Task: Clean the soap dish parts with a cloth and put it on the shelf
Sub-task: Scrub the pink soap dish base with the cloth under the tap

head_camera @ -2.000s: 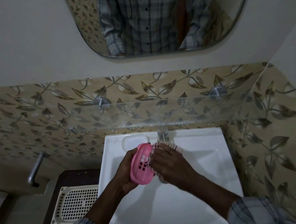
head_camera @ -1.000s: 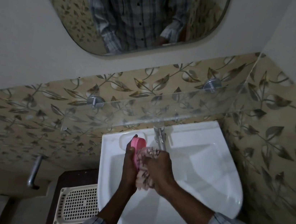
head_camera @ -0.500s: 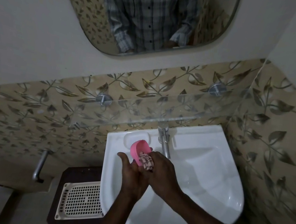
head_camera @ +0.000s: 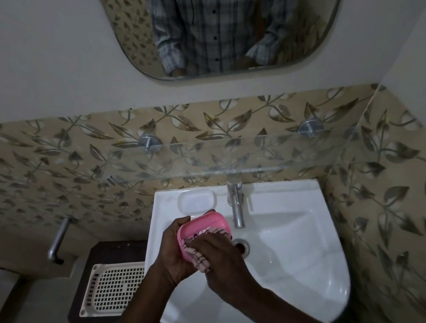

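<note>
I hold the pink soap dish part (head_camera: 206, 224) over the sink (head_camera: 302, 254), a little below the middle of the frame, so that whatever I wipe off drops into the basin and not onto the floor. My left hand (head_camera: 177, 247) grasps it from the left and from underneath, fingers wrapped round its far edge and the thumb lying along its near side. That tilts what looks like its hollow side up toward me and toward the other hand. My right hand (head_camera: 222, 257) reaches in from the lower right of the frame, forearm slanting across the basin and wrist bent down. Its curled fingers clamp a bunched striped cloth (head_camera: 201, 264) against the inside of the part, and a tuft of the cloth sticks out below, between my 2 hands. I brace the part with 1 hand because it is light plastic and would, I judge, skid away under the rubbing otherwise. The tap (head_camera: 237, 208) stands just behind the part, toward the upper right of it. The glass shelf (head_camera: 206, 160) runs across the middle of the frame above the sink on 2 metal pegs, and I take it to be where the dish goes once it is wiped. A white perforated tray (head_camera: 114, 286) lies at the lower left, well apart from my hands.
</note>
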`<state>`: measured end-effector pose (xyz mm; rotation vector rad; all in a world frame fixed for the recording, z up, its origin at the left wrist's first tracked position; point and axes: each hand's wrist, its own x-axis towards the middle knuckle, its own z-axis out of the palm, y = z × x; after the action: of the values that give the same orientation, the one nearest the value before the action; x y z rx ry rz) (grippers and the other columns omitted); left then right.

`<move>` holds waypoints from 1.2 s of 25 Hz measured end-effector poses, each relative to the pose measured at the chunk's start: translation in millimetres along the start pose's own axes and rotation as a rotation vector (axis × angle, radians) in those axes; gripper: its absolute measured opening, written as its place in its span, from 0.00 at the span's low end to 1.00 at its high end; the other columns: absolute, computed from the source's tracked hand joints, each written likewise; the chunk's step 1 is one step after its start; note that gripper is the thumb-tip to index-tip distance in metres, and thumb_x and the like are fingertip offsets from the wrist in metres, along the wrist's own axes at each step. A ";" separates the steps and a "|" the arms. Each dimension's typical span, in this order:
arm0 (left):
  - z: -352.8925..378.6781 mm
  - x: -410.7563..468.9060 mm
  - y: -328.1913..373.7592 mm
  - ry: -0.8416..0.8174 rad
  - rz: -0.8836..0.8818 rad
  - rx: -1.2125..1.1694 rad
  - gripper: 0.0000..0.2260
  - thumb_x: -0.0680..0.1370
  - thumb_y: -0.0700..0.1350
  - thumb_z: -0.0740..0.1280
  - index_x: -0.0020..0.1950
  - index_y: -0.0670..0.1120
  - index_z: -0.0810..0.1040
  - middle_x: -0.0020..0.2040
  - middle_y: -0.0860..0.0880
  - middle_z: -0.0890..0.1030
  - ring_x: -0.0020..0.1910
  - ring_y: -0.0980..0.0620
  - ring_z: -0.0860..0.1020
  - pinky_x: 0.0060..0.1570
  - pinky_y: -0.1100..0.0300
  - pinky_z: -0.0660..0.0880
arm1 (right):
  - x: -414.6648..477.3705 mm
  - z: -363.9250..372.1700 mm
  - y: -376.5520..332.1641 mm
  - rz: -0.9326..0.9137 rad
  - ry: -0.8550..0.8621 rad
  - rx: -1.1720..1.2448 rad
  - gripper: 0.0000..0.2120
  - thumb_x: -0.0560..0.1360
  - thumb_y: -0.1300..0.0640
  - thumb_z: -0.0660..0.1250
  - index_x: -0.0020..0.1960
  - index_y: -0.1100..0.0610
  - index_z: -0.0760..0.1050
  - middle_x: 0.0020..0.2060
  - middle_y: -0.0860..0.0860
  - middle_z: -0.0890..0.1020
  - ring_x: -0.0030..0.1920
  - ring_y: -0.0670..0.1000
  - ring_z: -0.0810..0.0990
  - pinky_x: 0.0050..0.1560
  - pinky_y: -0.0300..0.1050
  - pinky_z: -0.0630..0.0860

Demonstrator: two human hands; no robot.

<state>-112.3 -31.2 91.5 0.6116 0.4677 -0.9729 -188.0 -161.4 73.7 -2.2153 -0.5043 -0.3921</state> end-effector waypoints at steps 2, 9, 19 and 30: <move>1.5 -6.0 -0.9 0.018 0.002 0.046 0.27 0.75 0.51 0.59 0.73 0.42 0.72 0.63 0.33 0.77 0.57 0.37 0.78 0.61 0.46 0.75 | 3.8 -27.9 26.9 -0.264 -0.110 -0.167 0.15 0.71 0.68 0.68 0.55 0.58 0.83 0.52 0.56 0.84 0.54 0.56 0.81 0.62 0.52 0.76; 14.9 6.5 -7.5 0.186 0.263 0.121 0.26 0.78 0.48 0.54 0.74 0.42 0.72 0.62 0.37 0.77 0.53 0.40 0.78 0.58 0.48 0.72 | -1.6 -12.2 5.3 0.123 0.037 -0.217 0.17 0.63 0.70 0.75 0.49 0.58 0.85 0.44 0.54 0.87 0.44 0.55 0.86 0.52 0.43 0.78; 14.8 2.8 -3.7 0.104 0.244 0.194 0.27 0.73 0.47 0.59 0.72 0.43 0.74 0.58 0.35 0.78 0.52 0.40 0.78 0.57 0.47 0.73 | 13.9 -49.3 34.7 -0.358 -0.068 -0.431 0.11 0.73 0.66 0.69 0.52 0.57 0.84 0.46 0.53 0.86 0.49 0.54 0.83 0.57 0.49 0.78; 3.6 12.4 -31.7 0.226 0.555 0.225 0.20 0.78 0.45 0.55 0.32 0.45 0.82 0.29 0.46 0.79 0.32 0.48 0.80 0.33 0.62 0.80 | 40.6 -13.6 -32.2 0.980 0.321 0.598 0.10 0.71 0.54 0.71 0.51 0.55 0.83 0.42 0.47 0.87 0.42 0.45 0.86 0.40 0.37 0.82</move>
<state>-133.4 -54.6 78.0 0.9987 0.3588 -0.4297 -169.5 -143.7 120.8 -1.5258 0.5765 -0.0401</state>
